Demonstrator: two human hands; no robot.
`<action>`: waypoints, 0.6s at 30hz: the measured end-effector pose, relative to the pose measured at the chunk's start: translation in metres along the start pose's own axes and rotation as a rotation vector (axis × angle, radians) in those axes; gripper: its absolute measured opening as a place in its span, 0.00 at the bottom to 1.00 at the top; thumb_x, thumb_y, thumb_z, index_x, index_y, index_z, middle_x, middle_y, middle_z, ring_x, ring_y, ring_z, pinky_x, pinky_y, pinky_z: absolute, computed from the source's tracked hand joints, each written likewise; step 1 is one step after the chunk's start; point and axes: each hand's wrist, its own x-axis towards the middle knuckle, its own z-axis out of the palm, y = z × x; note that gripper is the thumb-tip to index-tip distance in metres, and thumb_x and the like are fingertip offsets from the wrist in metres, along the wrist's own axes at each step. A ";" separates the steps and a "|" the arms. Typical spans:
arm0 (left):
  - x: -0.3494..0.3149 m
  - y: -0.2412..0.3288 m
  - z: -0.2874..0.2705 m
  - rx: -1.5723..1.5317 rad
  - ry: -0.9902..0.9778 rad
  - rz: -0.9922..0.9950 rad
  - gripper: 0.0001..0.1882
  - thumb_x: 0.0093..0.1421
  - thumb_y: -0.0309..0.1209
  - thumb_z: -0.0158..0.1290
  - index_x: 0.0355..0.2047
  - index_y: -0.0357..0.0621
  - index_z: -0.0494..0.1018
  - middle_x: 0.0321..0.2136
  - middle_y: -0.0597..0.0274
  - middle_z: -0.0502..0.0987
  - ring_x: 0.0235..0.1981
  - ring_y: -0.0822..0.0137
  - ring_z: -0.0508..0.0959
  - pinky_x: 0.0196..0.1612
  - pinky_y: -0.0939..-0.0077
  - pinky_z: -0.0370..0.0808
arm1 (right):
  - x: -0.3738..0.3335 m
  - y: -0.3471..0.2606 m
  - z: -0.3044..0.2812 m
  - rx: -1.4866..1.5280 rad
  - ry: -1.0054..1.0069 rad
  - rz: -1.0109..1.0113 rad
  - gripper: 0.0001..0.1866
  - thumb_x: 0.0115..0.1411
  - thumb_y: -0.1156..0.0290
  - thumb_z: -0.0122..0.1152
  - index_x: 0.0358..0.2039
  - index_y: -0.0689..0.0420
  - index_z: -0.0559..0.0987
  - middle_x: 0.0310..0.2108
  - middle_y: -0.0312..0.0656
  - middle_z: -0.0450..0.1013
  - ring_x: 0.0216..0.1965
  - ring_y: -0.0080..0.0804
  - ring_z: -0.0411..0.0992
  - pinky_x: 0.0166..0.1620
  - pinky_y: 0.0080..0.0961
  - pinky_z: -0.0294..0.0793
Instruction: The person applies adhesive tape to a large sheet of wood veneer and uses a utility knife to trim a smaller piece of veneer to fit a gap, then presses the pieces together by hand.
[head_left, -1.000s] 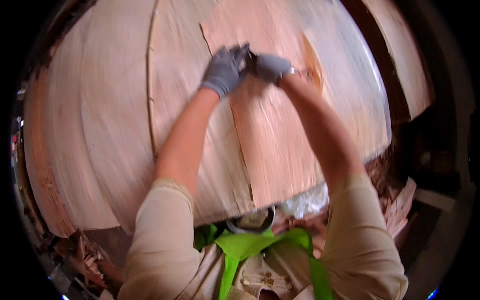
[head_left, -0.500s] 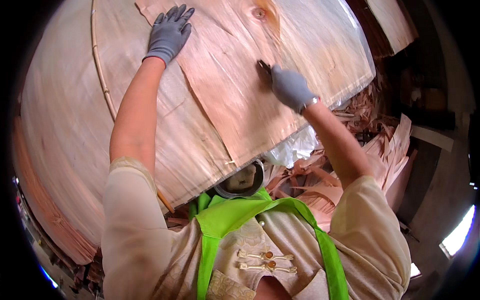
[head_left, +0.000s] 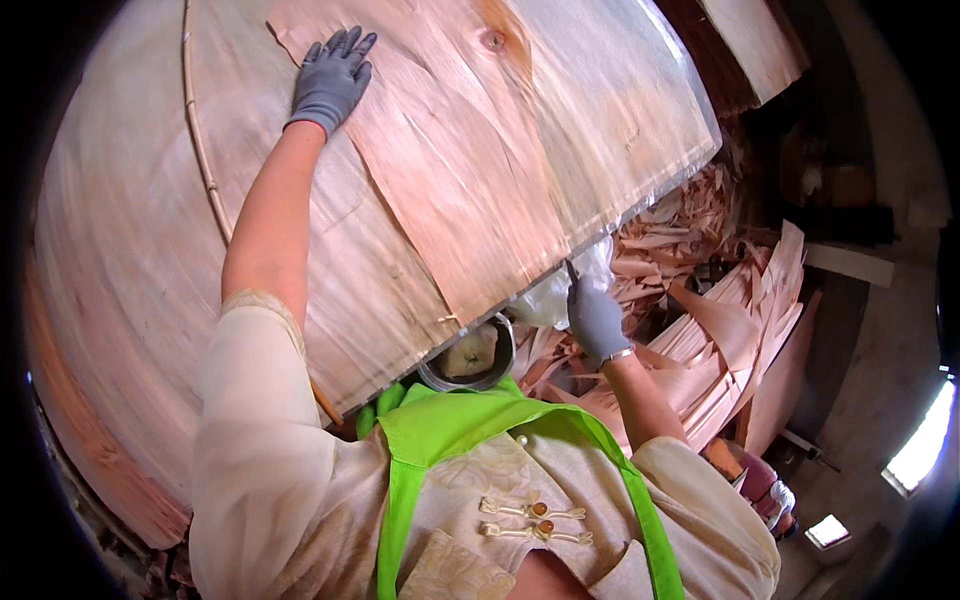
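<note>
at right, two bright white patches [head_left: 920,440], possibly windows, glow against a dim grey-brown surface [head_left: 860,400].

A broad, cream-coloured wood-veneer surface [head_left: 120,250] is spreading across the left and centre. A long, pinkish sheet of thin veneer [head_left: 450,180] is lying over it, reaching the near edge. To the left, a thin, jointed tan stick [head_left: 196,130] is running near to far. The left hand [head_left: 332,85], in a grey glove, is resting flat across the pinkish sheet's left edge.
</note>
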 end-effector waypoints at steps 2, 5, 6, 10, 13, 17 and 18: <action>0.008 0.004 -0.007 -0.048 -0.016 -0.001 0.25 0.62 0.41 0.39 0.60 0.60 0.59 0.61 0.66 0.60 0.62 0.63 0.58 0.62 0.62 0.52 | -0.005 0.020 0.013 -0.033 -0.014 -0.012 0.11 0.60 0.65 0.44 0.37 0.59 0.66 0.22 0.57 0.73 0.24 0.56 0.72 0.28 0.50 0.69; 0.005 -0.004 -0.008 -0.062 0.026 0.003 0.25 0.61 0.40 0.39 0.60 0.59 0.59 0.61 0.64 0.60 0.61 0.63 0.59 0.62 0.60 0.53 | -0.025 0.036 0.025 -0.052 0.014 -0.050 0.13 0.61 0.65 0.44 0.41 0.59 0.68 0.21 0.54 0.73 0.22 0.55 0.72 0.26 0.49 0.68; 0.001 -0.007 -0.008 -0.059 0.029 -0.003 0.25 0.61 0.41 0.40 0.60 0.59 0.60 0.61 0.63 0.60 0.61 0.63 0.59 0.62 0.59 0.53 | -0.033 0.024 0.007 -0.023 0.065 -0.057 0.14 0.61 0.66 0.44 0.43 0.59 0.68 0.20 0.53 0.72 0.22 0.54 0.72 0.25 0.48 0.68; 0.001 -0.006 -0.007 -0.048 0.012 -0.010 0.27 0.59 0.42 0.42 0.60 0.59 0.59 0.61 0.60 0.58 0.61 0.61 0.60 0.61 0.58 0.54 | -0.003 -0.027 -0.037 0.088 0.324 -0.123 0.22 0.61 0.69 0.46 0.57 0.52 0.64 0.20 0.54 0.70 0.21 0.50 0.70 0.22 0.42 0.67; -0.004 -0.003 -0.012 -0.091 0.051 -0.075 0.31 0.57 0.44 0.46 0.61 0.52 0.57 0.63 0.58 0.55 0.61 0.59 0.58 0.61 0.57 0.53 | 0.054 -0.114 -0.066 0.434 0.398 -0.331 0.23 0.62 0.68 0.44 0.59 0.53 0.61 0.22 0.58 0.70 0.22 0.56 0.70 0.25 0.48 0.66; -0.002 0.000 -0.020 -0.144 0.091 -0.103 0.29 0.56 0.45 0.47 0.56 0.46 0.61 0.60 0.55 0.58 0.61 0.59 0.57 0.62 0.58 0.52 | 0.153 -0.227 -0.070 0.562 0.125 -0.234 0.19 0.62 0.64 0.40 0.51 0.57 0.65 0.27 0.62 0.72 0.28 0.59 0.72 0.31 0.51 0.69; -0.002 -0.001 -0.021 -0.161 0.079 -0.095 0.28 0.56 0.45 0.47 0.54 0.46 0.62 0.59 0.54 0.59 0.61 0.59 0.57 0.62 0.58 0.51 | 0.173 -0.251 -0.075 0.538 0.140 -0.237 0.18 0.62 0.63 0.40 0.49 0.59 0.67 0.28 0.61 0.73 0.30 0.58 0.72 0.33 0.50 0.70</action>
